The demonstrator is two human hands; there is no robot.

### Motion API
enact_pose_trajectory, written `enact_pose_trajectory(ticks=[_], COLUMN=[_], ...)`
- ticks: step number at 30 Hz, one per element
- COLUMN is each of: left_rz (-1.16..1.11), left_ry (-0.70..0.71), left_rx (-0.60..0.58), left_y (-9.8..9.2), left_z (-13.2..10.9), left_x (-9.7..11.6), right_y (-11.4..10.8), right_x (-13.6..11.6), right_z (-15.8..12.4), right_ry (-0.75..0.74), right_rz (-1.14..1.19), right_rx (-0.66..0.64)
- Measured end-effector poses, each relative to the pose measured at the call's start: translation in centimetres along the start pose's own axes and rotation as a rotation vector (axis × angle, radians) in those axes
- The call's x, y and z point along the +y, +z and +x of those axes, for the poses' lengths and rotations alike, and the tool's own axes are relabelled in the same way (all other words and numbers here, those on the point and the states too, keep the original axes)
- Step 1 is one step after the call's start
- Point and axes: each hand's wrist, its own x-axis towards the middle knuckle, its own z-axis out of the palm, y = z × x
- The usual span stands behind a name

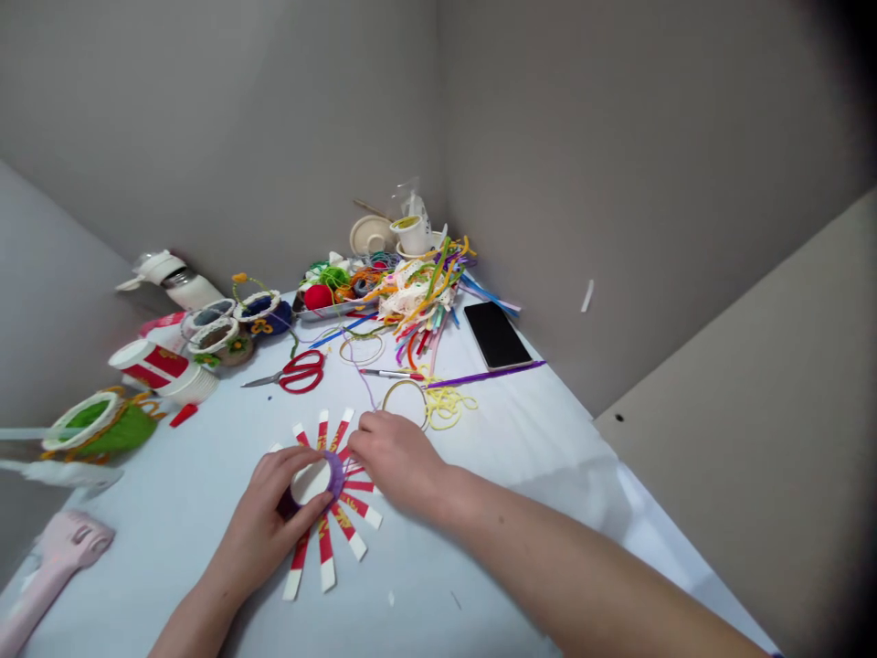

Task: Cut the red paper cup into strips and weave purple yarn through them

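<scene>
A paper cup cut into strips [345,533] lies spread like rays on the table, red and white, with purple yarn [335,475] wound round its centre. My left hand [278,503] holds the cup's base from the left, thumb and fingers curved round it. At its right side is my right hand [387,452], fingers pinched together on the purple yarn among the strips. A thin strand of this yarn runs back from my right hand toward the yarn pile. The right fingertips are partly hidden.
Red scissors [301,373], a pen [392,374], gold hoops and a phone [497,335] lie beyond my hands. Stacked cups [163,370] and yarn-covered baskets stand left; a pink glue gun [58,567] is front left. A tray of yarn [335,312] and pipe cleaners sit at the back.
</scene>
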Motion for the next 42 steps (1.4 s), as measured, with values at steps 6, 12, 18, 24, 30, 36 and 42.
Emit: enact_pose_trajectory(ticks=[6, 12, 18, 24, 30, 36, 42], left_rz=[-0.018, -0.045, -0.076, -0.090, -0.164, -0.184, -0.196], left_ry=[0.016, -0.023, -0.037, -0.030, 0.013, 0.004, 0.018], left_rx=[-0.068, -0.096, -0.073, -0.096, -0.143, -0.104, -0.087], left_y=[-1.0, -1.2, -0.8, -0.7, -0.7, -0.2, -0.2], left_z=[0.0, -0.2, -0.3, -1.0, -1.3, -1.2, -1.2], left_x=[0.1, 0.2, 0.4, 0.8, 1.8, 2.1, 2.3], right_y=[-0.1, -0.7, -2.2, -4.2, -4.3, -2.7, -2.0], right_x=[0.1, -0.1, -0.5, -0.8, -2.1, -3.3, -4.6], right_z=[0.0, -0.3, -0.6, -1.8, -5.6, -8.4, -9.6], right_ry=[-0.021, -0.092, -0.126, -0.157, -0.128, -0.088, 0.004], right_rz=[0.015, 0.133, 0.221, 0.184, 0.049, 0.056, 0.058], right_rx=[-0.034, -0.035, -0.151, -0.248, -0.161, -0.089, -0.032])
